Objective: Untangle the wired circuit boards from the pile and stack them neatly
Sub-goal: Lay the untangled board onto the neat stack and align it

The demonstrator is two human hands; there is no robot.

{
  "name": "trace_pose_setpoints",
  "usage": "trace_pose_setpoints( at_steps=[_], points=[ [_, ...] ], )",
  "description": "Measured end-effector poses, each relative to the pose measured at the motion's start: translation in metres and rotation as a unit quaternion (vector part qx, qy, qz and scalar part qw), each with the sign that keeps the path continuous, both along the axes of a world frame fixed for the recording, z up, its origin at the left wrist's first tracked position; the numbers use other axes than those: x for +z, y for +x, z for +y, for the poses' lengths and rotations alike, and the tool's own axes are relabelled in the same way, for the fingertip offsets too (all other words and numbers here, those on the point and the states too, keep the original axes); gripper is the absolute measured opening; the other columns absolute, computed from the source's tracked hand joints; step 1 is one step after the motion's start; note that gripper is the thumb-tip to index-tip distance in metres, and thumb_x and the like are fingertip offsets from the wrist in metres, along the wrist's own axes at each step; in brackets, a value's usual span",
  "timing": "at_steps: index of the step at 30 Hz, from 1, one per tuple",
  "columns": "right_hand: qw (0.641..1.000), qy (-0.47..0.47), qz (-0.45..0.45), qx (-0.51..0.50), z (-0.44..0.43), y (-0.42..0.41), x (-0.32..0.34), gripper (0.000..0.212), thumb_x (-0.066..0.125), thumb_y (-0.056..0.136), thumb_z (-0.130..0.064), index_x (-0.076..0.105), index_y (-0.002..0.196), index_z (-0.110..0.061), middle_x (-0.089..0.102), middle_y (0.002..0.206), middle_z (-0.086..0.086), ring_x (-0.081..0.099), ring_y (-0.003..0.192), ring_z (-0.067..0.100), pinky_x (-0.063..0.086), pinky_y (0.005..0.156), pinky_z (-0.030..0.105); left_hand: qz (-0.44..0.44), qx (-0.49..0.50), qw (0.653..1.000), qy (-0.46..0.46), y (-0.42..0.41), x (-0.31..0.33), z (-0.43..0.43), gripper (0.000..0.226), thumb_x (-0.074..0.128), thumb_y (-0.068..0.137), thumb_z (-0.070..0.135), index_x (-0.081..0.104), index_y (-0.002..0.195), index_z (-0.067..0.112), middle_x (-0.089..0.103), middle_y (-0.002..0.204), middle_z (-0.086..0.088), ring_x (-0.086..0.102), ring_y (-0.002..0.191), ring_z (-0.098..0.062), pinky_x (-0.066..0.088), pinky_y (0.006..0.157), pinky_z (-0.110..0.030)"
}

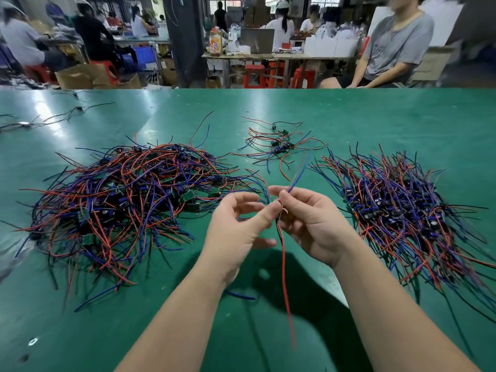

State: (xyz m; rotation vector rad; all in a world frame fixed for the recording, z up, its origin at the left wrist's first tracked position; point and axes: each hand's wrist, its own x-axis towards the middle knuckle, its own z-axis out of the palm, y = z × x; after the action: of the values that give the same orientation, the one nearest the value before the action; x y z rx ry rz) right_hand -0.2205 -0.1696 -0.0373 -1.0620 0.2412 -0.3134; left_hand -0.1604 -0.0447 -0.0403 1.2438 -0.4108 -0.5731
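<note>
A big tangled pile of wired circuit boards [128, 200] with red, blue and black leads lies on the left of the green table [375, 122]. On the right lies an ordered stack of boards [400, 210] with leads fanned outward. Between my hands, above the table's middle, I hold one wired board [279, 208], mostly hidden by fingers. My right hand [308, 221] pinches it; blue leads rise from it and a red lead [285, 277] hangs down with a black one. My left hand [236, 226] pinches the same board from the left, its other fingers loosely curled.
A small loose cluster of wired boards [279, 146] lies further back in the middle. Stray dark wires [67, 114] lie at the far left. A seated person [394, 44] is beyond the table's far right edge, with other workers and benches behind.
</note>
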Motion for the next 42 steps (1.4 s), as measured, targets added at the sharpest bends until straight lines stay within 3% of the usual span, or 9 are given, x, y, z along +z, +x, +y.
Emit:
trace_pose_setpoints(
  at_steps=[5, 10, 15, 20, 23, 26, 32, 38, 42],
  points=[
    [0.998, -0.037, -0.04, 0.009, -0.007, -0.003, -0.002, 0.023, 0.062, 0.074, -0.014, 0.073, 0.094, -0.01, 0.067, 0.071, 0.002, 0.054, 0.053, 0.007, 0.042, 0.05, 0.015, 0.099, -0.157, 0.98, 0.079, -0.001, 0.004, 0.003, 0.046, 0.06, 0.064, 0.057, 0.077, 0.072, 0.015, 0.071, 0.073, -0.001, 0.066, 0.057, -0.011, 0.055, 0.049, -0.024],
    [0.995, -0.091, -0.038, 0.017, -0.009, -0.005, -0.001, 0.03, 0.061, 0.073, -0.017, 0.069, 0.103, -0.013, 0.066, 0.074, -0.002, 0.054, 0.062, 0.009, 0.036, 0.059, 0.022, 0.135, -0.168, 0.976, 0.04, 0.002, 0.002, 0.005, 0.026, 0.069, 0.062, 0.043, 0.076, 0.064, 0.018, 0.07, 0.071, 0.0, 0.058, 0.048, -0.005, 0.051, 0.046, -0.018],
    [0.998, -0.048, -0.041, 0.006, -0.009, -0.004, 0.003, 0.042, 0.067, 0.067, -0.012, 0.064, 0.108, -0.014, 0.072, 0.074, 0.004, 0.06, 0.061, 0.006, 0.041, 0.055, 0.013, 0.117, -0.15, 0.982, 0.011, 0.001, 0.004, 0.004, 0.02, 0.073, 0.061, 0.035, 0.069, 0.057, 0.016, 0.066, 0.062, 0.002, 0.029, 0.033, 0.002, 0.025, 0.032, -0.01],
    [0.996, -0.073, 0.058, -0.01, -0.009, -0.004, 0.001, 0.037, 0.078, 0.05, -0.016, 0.069, 0.085, -0.009, 0.073, 0.072, 0.007, 0.064, 0.06, 0.007, 0.044, 0.053, 0.013, -0.078, -0.024, 0.991, 0.102, 0.001, -0.002, 0.002, 0.021, 0.076, 0.076, 0.021, 0.067, 0.059, 0.013, 0.063, 0.058, -0.002, 0.038, 0.044, -0.007, 0.031, 0.043, -0.016],
    [0.992, -0.08, 0.093, -0.038, -0.011, -0.002, -0.002, 0.014, 0.072, 0.069, -0.002, 0.067, 0.082, -0.006, 0.072, 0.069, 0.008, 0.065, 0.056, 0.01, 0.045, 0.05, 0.013, -0.099, -0.009, 0.986, 0.131, -0.001, -0.005, 0.0, 0.023, 0.078, 0.075, 0.019, 0.066, 0.057, 0.012, 0.062, 0.059, -0.009, 0.043, 0.051, -0.014, 0.033, 0.052, -0.025],
    [0.988, -0.048, 0.099, -0.108, -0.02, -0.001, -0.003, 0.011, 0.061, 0.083, 0.005, 0.064, 0.078, -0.004, 0.07, 0.063, 0.009, 0.064, 0.051, 0.011, 0.046, 0.046, 0.014, -0.107, -0.03, 0.98, 0.164, -0.002, -0.008, -0.002, 0.022, 0.08, 0.074, 0.019, 0.066, 0.058, 0.012, 0.063, 0.061, -0.011, 0.047, 0.055, -0.017, 0.039, 0.056, -0.027],
    [0.966, 0.042, 0.054, -0.25, -0.061, -0.012, -0.001, 0.009, 0.063, 0.085, 0.002, 0.061, 0.08, -0.005, 0.07, 0.062, 0.01, 0.066, 0.051, 0.012, 0.046, 0.045, 0.014, -0.105, -0.149, 0.962, 0.202, -0.009, -0.009, -0.001, 0.021, 0.078, 0.076, 0.02, 0.067, 0.06, 0.013, 0.066, 0.057, 0.0, 0.051, 0.046, -0.008, 0.042, 0.046, -0.015],
    [0.963, 0.062, 0.021, -0.262, -0.068, -0.017, -0.002, 0.013, 0.064, 0.082, 0.006, 0.062, 0.077, -0.006, 0.07, 0.062, 0.007, 0.067, 0.056, 0.011, 0.049, 0.051, 0.014, -0.104, -0.176, 0.953, 0.222, -0.007, -0.008, 0.002, 0.024, 0.077, 0.077, 0.023, 0.066, 0.056, 0.018, 0.068, 0.061, 0.002, 0.053, 0.048, -0.004, 0.042, 0.046, -0.013],
    [0.954, 0.093, 0.023, -0.283, -0.069, -0.019, -0.002, 0.007, 0.068, 0.082, -0.002, 0.064, 0.078, -0.007, 0.069, 0.06, 0.004, 0.067, 0.055, 0.008, 0.047, 0.047, 0.013, -0.075, -0.197, 0.956, 0.206, -0.003, -0.005, 0.005, 0.02, 0.076, 0.077, 0.021, 0.068, 0.059, 0.016, 0.068, 0.062, 0.0, 0.054, 0.047, -0.004, 0.041, 0.045, -0.013]
  ],
)
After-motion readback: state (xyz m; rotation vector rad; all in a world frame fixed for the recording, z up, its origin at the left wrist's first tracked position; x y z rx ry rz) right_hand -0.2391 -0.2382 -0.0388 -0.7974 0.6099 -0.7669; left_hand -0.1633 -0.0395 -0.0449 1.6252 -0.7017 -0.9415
